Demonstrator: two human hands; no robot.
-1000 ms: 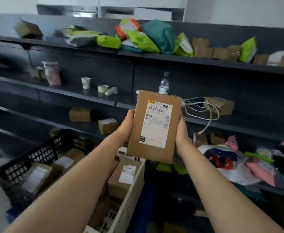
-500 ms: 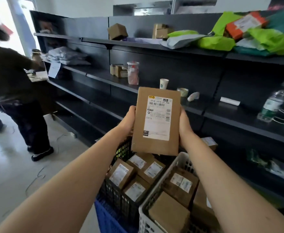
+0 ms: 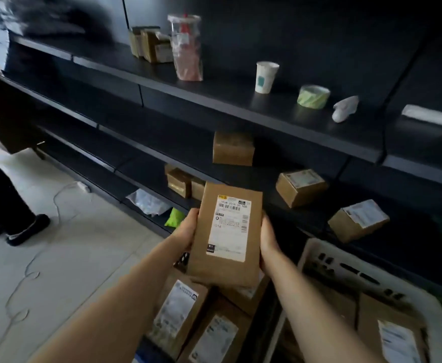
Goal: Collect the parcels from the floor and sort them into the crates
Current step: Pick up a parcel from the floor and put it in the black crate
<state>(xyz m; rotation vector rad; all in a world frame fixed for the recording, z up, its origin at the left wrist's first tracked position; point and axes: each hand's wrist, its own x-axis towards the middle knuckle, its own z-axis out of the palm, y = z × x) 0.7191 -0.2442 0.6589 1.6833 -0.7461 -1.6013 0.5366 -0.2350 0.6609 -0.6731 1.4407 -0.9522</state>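
The brown parcel (image 3: 226,235) now sits lower than before, just above the crate's parcels (image 3: 180,307). The left hand (image 3: 186,231) and right hand (image 3: 268,244) still grip its edges.

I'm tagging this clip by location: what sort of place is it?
Most likely a parcel sorting or pickup room: dark shelves holding small cardboard boxes, a white crate of labelled packages, and a parcel with a shipping label held by the left hand and right hand.
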